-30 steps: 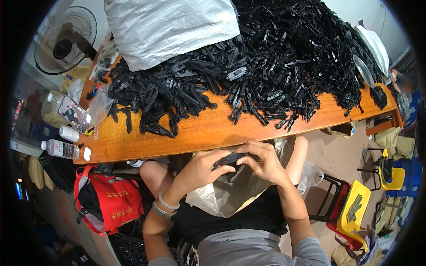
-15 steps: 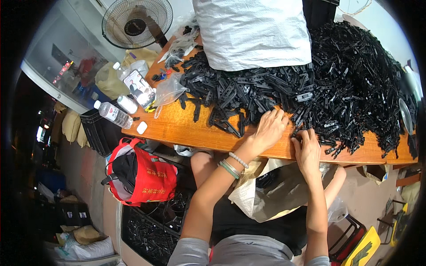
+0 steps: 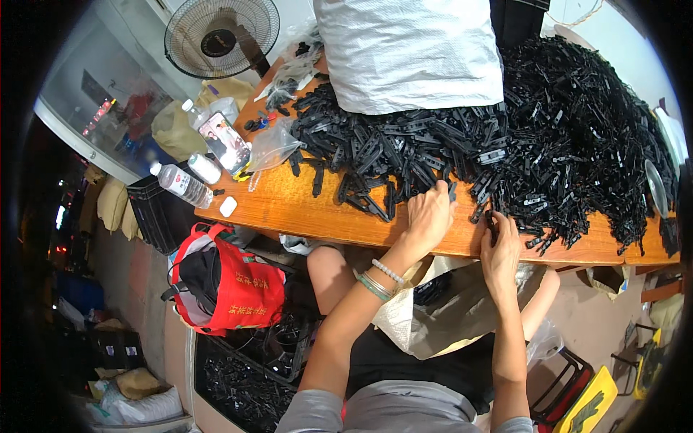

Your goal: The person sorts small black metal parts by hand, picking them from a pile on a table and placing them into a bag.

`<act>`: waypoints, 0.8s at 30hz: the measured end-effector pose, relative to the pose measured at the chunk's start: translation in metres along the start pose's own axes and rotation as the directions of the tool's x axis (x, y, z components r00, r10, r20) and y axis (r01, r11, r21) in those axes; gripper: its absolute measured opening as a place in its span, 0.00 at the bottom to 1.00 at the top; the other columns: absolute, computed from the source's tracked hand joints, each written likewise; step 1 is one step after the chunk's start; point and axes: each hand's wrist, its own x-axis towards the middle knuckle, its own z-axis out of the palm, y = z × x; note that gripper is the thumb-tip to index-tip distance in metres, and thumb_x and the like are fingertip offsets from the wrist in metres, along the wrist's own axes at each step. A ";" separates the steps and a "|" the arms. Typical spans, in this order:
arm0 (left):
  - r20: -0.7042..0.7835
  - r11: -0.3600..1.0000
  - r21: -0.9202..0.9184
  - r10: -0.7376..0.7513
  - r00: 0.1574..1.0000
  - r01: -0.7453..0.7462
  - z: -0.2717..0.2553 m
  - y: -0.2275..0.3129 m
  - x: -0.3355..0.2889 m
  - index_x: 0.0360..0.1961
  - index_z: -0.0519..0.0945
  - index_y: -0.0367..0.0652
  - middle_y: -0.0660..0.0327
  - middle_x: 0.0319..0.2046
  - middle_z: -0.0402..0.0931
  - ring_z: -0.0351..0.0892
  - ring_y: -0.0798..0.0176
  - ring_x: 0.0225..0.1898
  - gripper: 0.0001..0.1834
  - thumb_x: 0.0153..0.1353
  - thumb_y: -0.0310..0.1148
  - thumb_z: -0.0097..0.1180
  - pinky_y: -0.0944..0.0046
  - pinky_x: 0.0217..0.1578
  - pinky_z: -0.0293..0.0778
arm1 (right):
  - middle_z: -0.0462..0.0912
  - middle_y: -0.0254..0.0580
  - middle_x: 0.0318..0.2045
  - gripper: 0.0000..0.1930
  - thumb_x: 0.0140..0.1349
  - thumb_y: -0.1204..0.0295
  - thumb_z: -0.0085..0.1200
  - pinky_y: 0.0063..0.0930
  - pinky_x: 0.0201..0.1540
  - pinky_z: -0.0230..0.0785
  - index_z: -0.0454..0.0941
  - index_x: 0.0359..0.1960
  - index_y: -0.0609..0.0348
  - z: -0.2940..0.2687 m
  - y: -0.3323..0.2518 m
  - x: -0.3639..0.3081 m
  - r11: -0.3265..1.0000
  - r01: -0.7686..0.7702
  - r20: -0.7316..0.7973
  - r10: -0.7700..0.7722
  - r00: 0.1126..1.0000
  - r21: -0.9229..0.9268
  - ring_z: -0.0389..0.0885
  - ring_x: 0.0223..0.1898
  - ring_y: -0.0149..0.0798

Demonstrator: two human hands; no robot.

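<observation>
While both hands rest at near edge of pile of black plastic clips [image 3: 505, 144] on bench [image 3: 303, 209]: left hand [image 3: 427, 216] spread flat on clips, nothing gripped; right hand [image 3: 499, 249] pinched on one clip [image 3: 491, 220], long axis toward 12 o'clock. Pile at 12 o'clock; left hand nearer.

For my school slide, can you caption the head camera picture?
Both hands, left hand and right hand, reach into black plastic parts heaped on a wooden table.

Bright, even light is falling from above on the wooden table [image 3: 303, 209]; the left side is staying dim, straight edges are bending near the dark rim, corners are blurring
</observation>
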 end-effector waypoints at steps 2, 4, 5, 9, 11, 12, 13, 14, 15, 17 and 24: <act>-0.011 1.000 -0.022 0.011 1.000 -0.011 0.002 -0.002 -0.002 0.31 0.72 0.36 0.45 0.28 0.78 0.79 0.42 0.28 0.14 0.51 0.32 0.64 0.51 0.28 0.72 | 0.74 0.54 0.36 0.15 0.53 0.83 0.50 0.41 0.43 0.67 0.72 0.45 0.66 -0.001 0.000 -0.004 1.000 -0.015 -0.024 0.015 1.000 0.013 0.74 0.39 0.55; -0.038 0.999 -0.035 0.027 0.999 -0.028 0.001 -0.003 -0.006 0.30 0.72 0.36 0.47 0.28 0.77 0.78 0.43 0.30 0.14 0.49 0.29 0.65 0.52 0.29 0.72 | 0.74 0.52 0.37 0.13 0.54 0.83 0.50 0.37 0.44 0.68 0.74 0.43 0.67 -0.003 0.003 -0.006 0.996 -0.036 -0.039 0.039 0.998 0.077 0.75 0.40 0.54; -0.035 0.999 -0.039 0.030 0.999 -0.032 0.001 -0.004 -0.008 0.30 0.72 0.36 0.47 0.28 0.77 0.78 0.43 0.30 0.14 0.49 0.29 0.65 0.52 0.29 0.72 | 0.74 0.52 0.37 0.13 0.54 0.83 0.50 0.37 0.44 0.68 0.74 0.43 0.67 -0.005 0.003 -0.007 0.997 -0.040 -0.042 0.043 0.998 0.072 0.75 0.40 0.54; -0.070 0.991 -0.117 0.056 0.996 -0.064 0.004 -0.011 -0.020 0.28 0.72 0.36 0.51 0.28 0.75 0.77 0.49 0.30 0.13 0.48 0.27 0.65 0.55 0.29 0.71 | 0.74 0.46 0.35 0.10 0.56 0.83 0.51 0.28 0.41 0.68 0.74 0.41 0.67 -0.008 0.000 -0.013 0.935 -0.099 -0.043 0.120 0.992 0.339 0.75 0.36 0.43; -0.104 0.954 -0.285 0.069 0.992 -0.096 0.010 -0.019 -0.022 0.27 0.71 0.35 0.53 0.26 0.74 0.78 0.56 0.27 0.13 0.48 0.27 0.66 0.60 0.27 0.71 | 0.74 0.38 0.34 0.08 0.59 0.82 0.52 0.20 0.39 0.67 0.74 0.40 0.66 -0.010 0.000 -0.017 0.824 -0.221 0.028 0.242 0.970 0.522 0.75 0.33 0.29; -0.062 0.919 -0.392 0.009 0.998 -0.033 0.009 -0.015 -0.023 0.26 0.68 0.36 0.54 0.26 0.73 0.77 0.55 0.28 0.14 0.50 0.23 0.64 0.60 0.29 0.74 | 0.73 0.34 0.35 0.06 0.61 0.81 0.51 0.16 0.37 0.66 0.74 0.40 0.65 -0.014 -0.002 -0.019 0.775 -0.261 0.075 0.268 0.961 0.575 0.73 0.33 0.23; -0.055 0.916 -0.400 0.014 0.998 -0.035 0.011 -0.016 -0.025 0.26 0.68 0.36 0.54 0.26 0.73 0.77 0.55 0.28 0.14 0.50 0.23 0.64 0.60 0.29 0.74 | 0.73 0.34 0.35 0.06 0.61 0.81 0.51 0.16 0.37 0.66 0.74 0.40 0.65 -0.016 -0.002 -0.020 0.779 -0.266 0.070 0.276 0.959 0.568 0.73 0.33 0.23; 0.040 0.723 -0.688 -0.054 0.998 0.066 0.011 -0.017 -0.028 0.27 0.67 0.37 0.56 0.26 0.74 0.77 0.60 0.26 0.12 0.53 0.23 0.62 0.64 0.26 0.74 | 0.74 0.35 0.35 0.06 0.61 0.82 0.50 0.17 0.38 0.67 0.74 0.40 0.66 -0.018 -0.001 -0.021 0.681 -0.275 0.138 0.249 0.959 0.679 0.74 0.33 0.25; 0.154 0.436 -0.882 -0.085 0.984 0.176 0.011 -0.018 -0.032 0.29 0.67 0.38 0.57 0.26 0.74 0.77 0.65 0.23 0.10 0.57 0.23 0.59 0.68 0.23 0.74 | 0.75 0.35 0.35 0.07 0.62 0.82 0.50 0.17 0.38 0.67 0.74 0.41 0.66 -0.022 -0.002 -0.023 0.568 -0.286 0.198 0.213 0.957 0.772 0.74 0.34 0.26; 0.291 0.171 -0.943 0.001 0.957 0.287 -0.012 -0.006 -0.040 0.39 0.68 0.36 0.59 0.25 0.74 0.75 0.70 0.20 0.08 0.61 0.24 0.54 0.72 0.20 0.73 | 0.78 0.39 0.34 0.08 0.60 0.84 0.49 0.21 0.42 0.70 0.78 0.40 0.68 -0.039 -0.009 -0.019 0.723 -0.176 0.208 0.045 0.977 0.668 0.77 0.39 0.32; 0.578 0.342 -0.788 0.122 0.807 0.513 -0.046 0.003 -0.065 0.45 0.76 0.28 0.60 0.20 0.75 0.73 0.72 0.15 0.13 0.66 0.29 0.49 0.74 0.14 0.69 | 0.80 0.46 0.32 0.12 0.50 0.85 0.59 0.26 0.36 0.72 0.81 0.38 0.65 -0.048 -0.024 -0.023 0.767 -0.016 0.202 -0.149 0.968 0.642 0.80 0.33 0.39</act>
